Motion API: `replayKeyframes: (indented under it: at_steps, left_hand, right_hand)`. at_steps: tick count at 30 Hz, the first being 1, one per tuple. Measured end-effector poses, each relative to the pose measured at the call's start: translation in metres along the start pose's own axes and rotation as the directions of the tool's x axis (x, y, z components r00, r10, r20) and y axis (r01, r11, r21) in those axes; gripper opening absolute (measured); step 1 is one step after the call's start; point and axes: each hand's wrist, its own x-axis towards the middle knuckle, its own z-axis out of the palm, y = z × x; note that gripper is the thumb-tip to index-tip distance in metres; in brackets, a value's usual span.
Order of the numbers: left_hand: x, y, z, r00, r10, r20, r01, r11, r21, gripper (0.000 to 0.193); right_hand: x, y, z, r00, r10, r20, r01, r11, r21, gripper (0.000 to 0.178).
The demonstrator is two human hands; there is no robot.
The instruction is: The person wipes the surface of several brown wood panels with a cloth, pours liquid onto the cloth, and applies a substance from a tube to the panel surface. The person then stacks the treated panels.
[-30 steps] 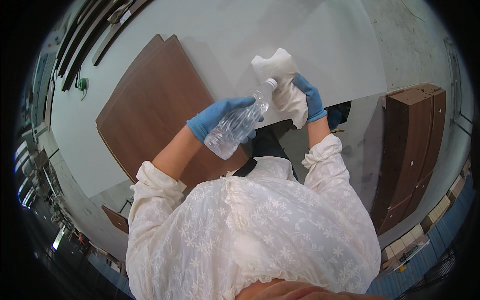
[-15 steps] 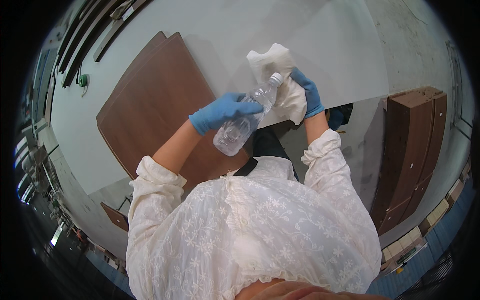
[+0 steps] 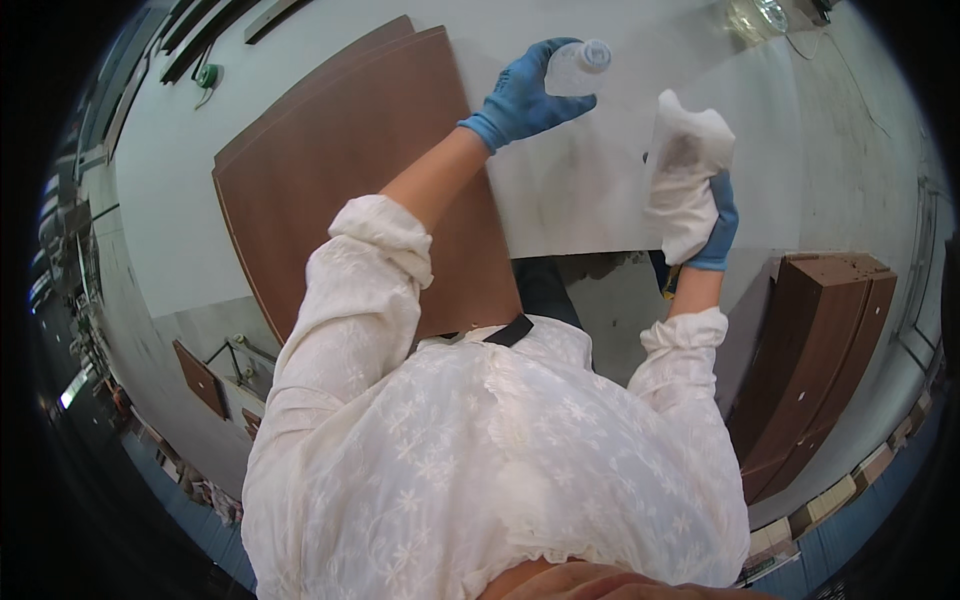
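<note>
Well, pale grey flat-topped desk: spreads beneath the blue-gloved left hand and blue-gloved right hand.
Curved brown wood-look boards: stacked nearer the body than the left hand and to its left; a low sweep of that hand might nudge their edges.
Crumpled white cloth: gripped by the right hand, mostly to that hand's left; a slack hold could drop it, and its dark smudge might rub off onto something clean.
Clear plastic bottle: gripped between the left hand's thumb and fingers, well left of the right hand; squeezing hard could buckle it, holding loosely could let it fall. Base contact with the desk cannot be told.
Whitish round cap: just right of the left hand; if loose, tilting might spill any contents.
Writing: none legible, no brand readable; marks on the left hand's back are too small.
</note>
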Motion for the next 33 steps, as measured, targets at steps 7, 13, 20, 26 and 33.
replayKeyframes:
  at_steps: [7, 13, 20, 26, 33]
  left_hand:
    - [-0.010, -0.005, -0.007, 0.998, 0.049, -0.046, -0.052, 0.995, -0.085, 0.083]
    - [-0.043, -0.014, -0.059, 0.988, -0.037, -0.148, 0.043, 0.998, 0.040, 0.085]
    - [-0.293, -0.056, -0.231, 0.820, 0.003, -0.572, 0.411, 0.692, 0.593, 0.070]
    - [-0.414, -0.084, -0.230, 0.889, -0.065, -0.453, 0.430, 0.458, 0.778, 0.083]
    - [-0.406, -0.084, -0.226, 0.863, -0.074, -0.499, 0.477, 0.445, 0.758, 0.083]
  right_hand:
    - [-0.044, 0.059, 0.014, 0.986, 0.090, -0.140, -0.096, 0.995, -0.032, 0.055]
    - [-0.089, 0.129, 0.059, 0.973, -0.232, 0.007, 0.177, 0.721, -0.670, 0.055]
    - [-0.127, 0.224, 0.124, 0.532, 0.216, 0.819, 0.823, -0.360, -0.440, 0.048]
    - [0.004, 0.236, 0.197, 0.432, 0.175, 0.885, 0.817, -0.491, -0.301, 0.049]
    - [0.165, 0.292, 0.289, 0.496, -0.111, 0.861, 0.644, -0.618, -0.451, 0.048]
